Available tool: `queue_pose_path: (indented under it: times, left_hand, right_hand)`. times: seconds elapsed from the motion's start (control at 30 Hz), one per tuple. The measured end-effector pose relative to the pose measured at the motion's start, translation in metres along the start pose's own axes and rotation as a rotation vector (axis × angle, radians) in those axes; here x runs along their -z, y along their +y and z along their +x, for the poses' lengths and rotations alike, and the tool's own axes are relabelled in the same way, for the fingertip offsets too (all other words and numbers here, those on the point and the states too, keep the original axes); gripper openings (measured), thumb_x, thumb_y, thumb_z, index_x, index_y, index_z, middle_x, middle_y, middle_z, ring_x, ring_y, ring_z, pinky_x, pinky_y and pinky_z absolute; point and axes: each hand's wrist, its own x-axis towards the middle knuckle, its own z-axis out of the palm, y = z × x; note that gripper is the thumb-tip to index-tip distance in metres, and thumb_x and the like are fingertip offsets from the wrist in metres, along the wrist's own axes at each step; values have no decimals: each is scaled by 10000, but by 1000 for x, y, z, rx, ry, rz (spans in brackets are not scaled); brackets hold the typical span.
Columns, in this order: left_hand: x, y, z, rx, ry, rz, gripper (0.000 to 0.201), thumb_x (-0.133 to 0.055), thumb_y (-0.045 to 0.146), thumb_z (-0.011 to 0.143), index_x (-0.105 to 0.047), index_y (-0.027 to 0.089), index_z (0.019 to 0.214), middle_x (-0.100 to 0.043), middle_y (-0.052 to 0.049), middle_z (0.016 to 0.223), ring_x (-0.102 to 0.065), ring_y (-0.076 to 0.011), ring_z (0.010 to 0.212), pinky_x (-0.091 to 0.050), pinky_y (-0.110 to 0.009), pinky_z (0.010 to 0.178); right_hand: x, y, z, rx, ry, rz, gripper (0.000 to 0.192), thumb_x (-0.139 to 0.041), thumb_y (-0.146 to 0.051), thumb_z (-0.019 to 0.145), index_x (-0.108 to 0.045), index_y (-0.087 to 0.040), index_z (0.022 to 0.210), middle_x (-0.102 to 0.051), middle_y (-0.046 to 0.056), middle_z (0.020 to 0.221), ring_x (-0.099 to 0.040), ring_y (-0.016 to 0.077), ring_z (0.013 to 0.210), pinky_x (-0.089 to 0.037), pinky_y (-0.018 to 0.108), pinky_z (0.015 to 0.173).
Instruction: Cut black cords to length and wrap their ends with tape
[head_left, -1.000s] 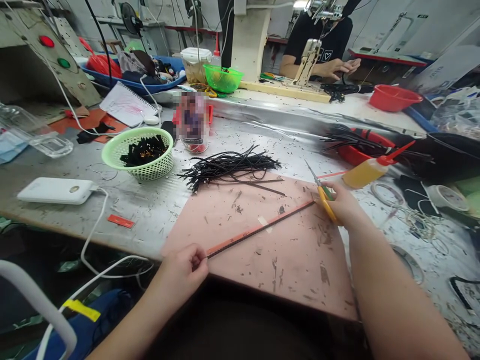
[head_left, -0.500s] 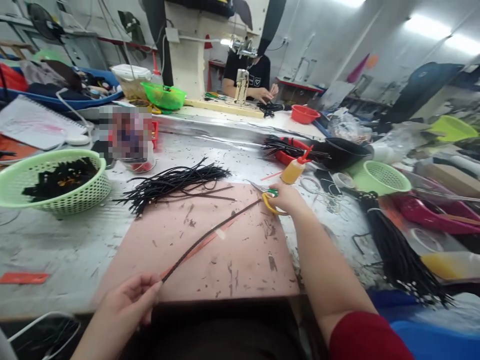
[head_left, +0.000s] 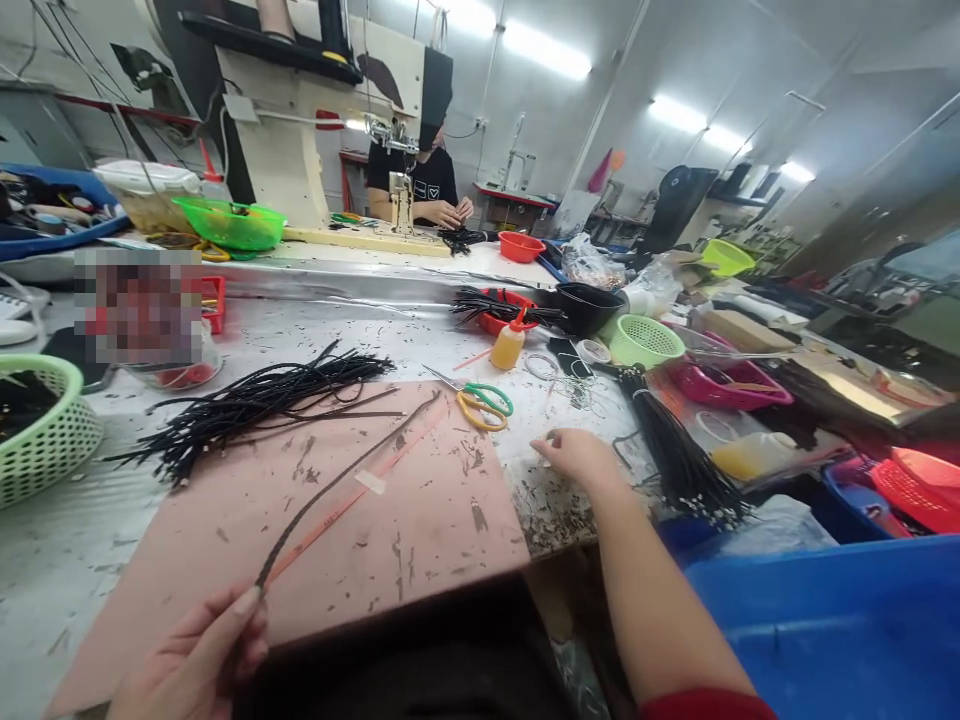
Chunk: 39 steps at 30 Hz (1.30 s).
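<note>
Since half a second ago the right hand [head_left: 581, 458] has let go of the scissors [head_left: 474, 398] and dropped back toward the near edge, and the view has swung to the right.

The worktop [head_left: 420, 330] fills the scene, grey and littered with black trimmings. On it lies the pink mat [head_left: 352, 520], reaching from 7 o'clock up to the middle. Along the mat's upper edge, at 10 o'clock, sprawls the pile of black cords [head_left: 255, 400]. At 3 o'clock a second bundle of cords [head_left: 679, 455] runs down to the worktop's edge, just beside the right hand.

The single black cord [head_left: 341, 478] lies across the mat beside an orange ruler strip [head_left: 360, 492], its long axis running from 7 o'clock up to 1 o'clock. The left hand [head_left: 196, 655] pinches its near end, fingers closed on it. The far end stops just short of the scissors, which lie flat at the mat's upper right corner.

The right hand rests with fingers loosely spread and holds nothing. The scissors lie at 11 o'clock from it, nearer to it than to the left hand.
</note>
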Motion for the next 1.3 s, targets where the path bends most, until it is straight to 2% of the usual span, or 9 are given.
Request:
queue_pose_path:
  times: [0.17, 0.3, 0.37, 0.4, 0.57, 0.7, 0.9, 1.07, 1.3]
  left_hand:
    - [-37, 15, -17, 59, -124, -47, 294, -763, 305, 375, -629, 179, 604, -606, 27, 490, -515, -104, 491, -439, -169, 448]
    - [-58, 15, -30, -6, -260, 15, 308, -731, 399, 477, -639, 169, 660, -690, -46, 677, -602, -185, 663, -468, -249, 567]
    - [-66, 11, -38, -16, -345, 19, 280, -705, 409, 532, -636, 175, 670, -698, -74, 853, -610, -224, 818, -467, -292, 695]
    - [-69, 8, -41, -24, -390, 22, 255, -694, 406, 555, -632, 179, 655, -688, -77, 921, -596, -234, 886, -447, -305, 763]
    - [-70, -2, -53, -16, -528, 11, 200, -669, 376, 610, -641, 181, 647, -685, -36, 788, -570, -221, 858, -394, -313, 817]
    - [-65, -5, -55, -19, -493, -36, 181, -680, 351, 615, -632, 180, 648, -632, 8, 650, -526, -164, 702, -396, -264, 704]
    - [-66, -5, -53, 5, -489, -91, 193, -704, 346, 596, -620, 175, 629, -612, 16, 642, -512, -148, 700, -388, -242, 697]
    - [-66, -2, -53, 51, -512, -122, 154, -693, 310, 621, -632, 177, 668, -628, 2, 712, -527, -156, 787, -379, -255, 790]
    - [-66, -6, -55, 33, -492, -122, 128, -682, 267, 627, -609, 162, 635, -584, 17, 612, -479, -122, 634, -379, -230, 638]
  right_hand:
    - [-26, -5, -21, 41, 172, 521, 145, -542, -240, 594, -415, -203, 535, -447, -18, 532, -478, 164, 592, -357, 283, 573]
    - [-44, -52, -69, 163, 181, 811, 54, -392, -224, 650, -347, -217, 679, -422, -46, 596, -439, 110, 533, -387, 234, 510]
    - [-52, -77, -102, 365, 145, 1314, 140, -426, -204, 619, -298, -225, 673, -375, -64, 592, -405, 93, 505, -376, 217, 476]
    - [-55, -88, -117, 423, 128, 1411, 157, -456, -192, 620, -315, -223, 683, -375, -68, 594, -407, 88, 506, -378, 212, 476]
    - [-66, -107, -159, 705, 107, 1223, 122, -494, -140, 660, -423, -206, 734, -453, -31, 641, -462, 97, 522, -418, 240, 497]
    - [-71, -100, -160, 832, 222, 1062, 166, -496, -113, 663, -392, -225, 726, -405, -40, 605, -435, 100, 494, -399, 240, 465]
    - [-68, -95, -151, 967, 397, 997, 195, -470, -85, 683, -374, -236, 761, -423, -11, 691, -479, 145, 649, -442, 290, 562]
    - [-62, -91, -148, 961, 306, 1022, 155, -460, -103, 725, -397, -228, 791, -448, 8, 737, -506, 159, 713, -467, 316, 606]
    - [-64, -87, -157, 1133, 272, 879, 196, -510, -115, 722, -395, -241, 819, -470, 9, 744, -513, 150, 684, -480, 294, 579]
